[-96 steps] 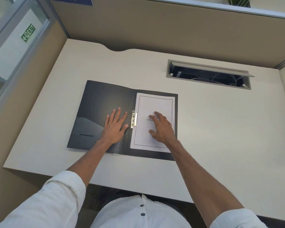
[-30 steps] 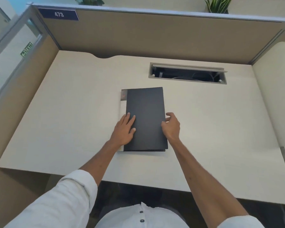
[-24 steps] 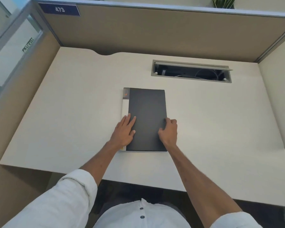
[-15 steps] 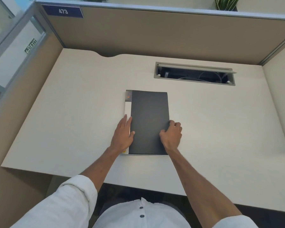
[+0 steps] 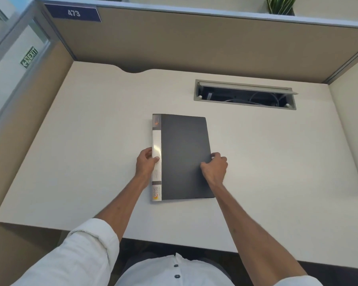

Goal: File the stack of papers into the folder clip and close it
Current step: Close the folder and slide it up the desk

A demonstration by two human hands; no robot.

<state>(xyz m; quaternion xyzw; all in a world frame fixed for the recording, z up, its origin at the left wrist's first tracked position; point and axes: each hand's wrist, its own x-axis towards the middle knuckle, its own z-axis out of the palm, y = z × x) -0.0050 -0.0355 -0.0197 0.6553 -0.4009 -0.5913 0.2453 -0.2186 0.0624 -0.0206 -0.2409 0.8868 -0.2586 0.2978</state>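
Head view: the folder (image 5: pixel 184 156) lies shut at the desk (image 5: pixel 277 162) centre, papers hidden inside. Half a second ago the left hand (image 5: pixel 145 164) lay flat on the cover; now it clamps the spine at 9 o'clock. The right hand (image 5: pixel 215 167) pinches the 3 o'clock edge. Filing looks done.

A: Delta? The dark grey plastic folder (image 5: pixel 184 157), open 3 s ago, is shut now.
B: Left hand (image 5: pixel 145 164) went from flat on cover to gripping the white spine; right hand (image 5: pixel 215 168) curled at right edge.
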